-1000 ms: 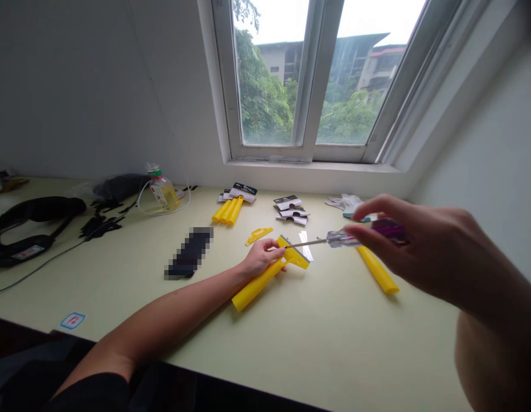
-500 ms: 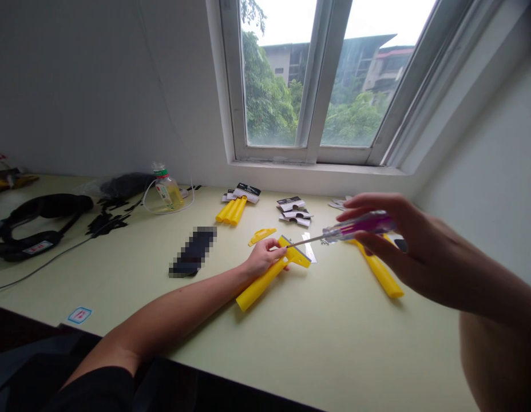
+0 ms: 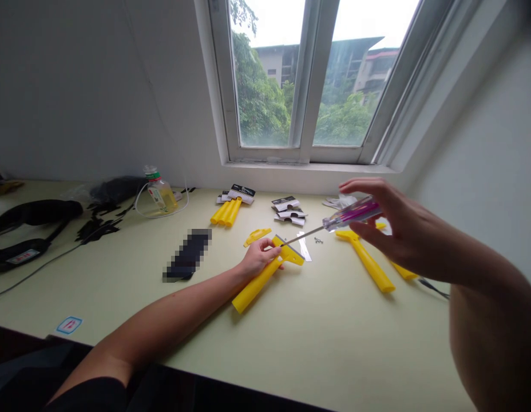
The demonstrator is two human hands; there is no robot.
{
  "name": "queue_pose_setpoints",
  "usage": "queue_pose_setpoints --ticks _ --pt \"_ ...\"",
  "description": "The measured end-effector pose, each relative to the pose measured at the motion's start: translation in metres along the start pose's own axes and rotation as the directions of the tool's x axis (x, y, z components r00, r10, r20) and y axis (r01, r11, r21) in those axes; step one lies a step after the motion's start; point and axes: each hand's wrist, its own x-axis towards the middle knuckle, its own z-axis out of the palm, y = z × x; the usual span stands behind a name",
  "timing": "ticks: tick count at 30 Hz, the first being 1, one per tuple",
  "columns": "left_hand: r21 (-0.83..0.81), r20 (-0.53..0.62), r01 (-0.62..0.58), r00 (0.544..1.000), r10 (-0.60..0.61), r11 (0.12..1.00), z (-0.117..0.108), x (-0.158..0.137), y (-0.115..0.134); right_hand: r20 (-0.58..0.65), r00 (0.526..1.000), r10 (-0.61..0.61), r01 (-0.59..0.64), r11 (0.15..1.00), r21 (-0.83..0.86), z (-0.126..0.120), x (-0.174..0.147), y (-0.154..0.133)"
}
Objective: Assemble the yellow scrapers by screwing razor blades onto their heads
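My left hand (image 3: 260,257) is closed around the head end of a yellow scraper (image 3: 256,287), whose handle slants toward me over the table. My right hand (image 3: 413,232) grips the clear and purple handle of a screwdriver (image 3: 353,213) between thumb and fingers. Its thin shaft slopes down to the left, and the tip meets the scraper head beside my left fingertips. Whether a screw sits under the tip is too small to tell. Just behind the head lie a yellow plastic piece (image 3: 257,236), a pale flat strip (image 3: 305,247) and several small screws (image 3: 319,240).
More yellow scrapers (image 3: 371,266) lie to the right, partly behind my right hand. At the back are yellow handles with cards (image 3: 226,212) and a pile of cards (image 3: 289,210). A dark pixelated slab (image 3: 188,254), a bottle (image 3: 162,194) and a black headset (image 3: 31,229) occupy the left.
The whole view has shifted slightly, so things on the table appear further left. My right hand has turned a little on the screwdriver handle; the tip stays at the scraper head.
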Motion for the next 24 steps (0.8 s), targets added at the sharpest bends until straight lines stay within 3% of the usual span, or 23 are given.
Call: queue_pose_setpoints --ticks 4,6,9,11,14,16,19,24 --pt "0.01 0.003 0.0 1.0 0.0 1.0 0.0 0.002 0.0 -0.037 0.999 0.038 -0.044 0.981 -0.191 -0.004 -0.001 -0.004" --pt "0.008 0.007 -0.002 1.0 0.002 1.0 0.0 0.003 0.0 -0.055 0.998 0.011 -0.019 0.988 -0.151 -0.004 -0.002 -0.007" --pt "0.023 0.017 0.0 1.0 0.0 1.0 -0.001 0.004 0.001 0.008 0.998 -0.07 0.07 0.996 0.047 -0.003 -0.003 -0.011" --pt "0.043 0.024 0.001 1.0 -0.002 0.999 0.0 0.004 0.002 0.014 0.999 -0.051 0.051 0.999 -0.016 -0.001 -0.003 -0.01" --pt "0.065 0.02 -0.006 1.0 0.005 0.998 0.0 0.005 0.003 -0.069 0.997 0.03 -0.044 0.973 -0.225 0.002 0.0 -0.006" --pt "0.072 0.005 -0.012 1.0 0.012 0.997 0.0 0.005 0.003 -0.053 0.998 0.045 -0.054 0.982 -0.181 0.003 0.002 -0.002" --pt "0.079 -0.001 -0.016 1.0 0.016 0.997 -0.001 0.006 0.002 0.067 0.998 0.006 -0.006 1.0 -0.007 0.001 0.002 0.004" --pt "0.07 0.005 -0.026 1.0 0.025 0.997 -0.003 0.007 0.0 -0.054 0.995 0.083 -0.091 0.981 -0.17 -0.003 0.003 0.006"
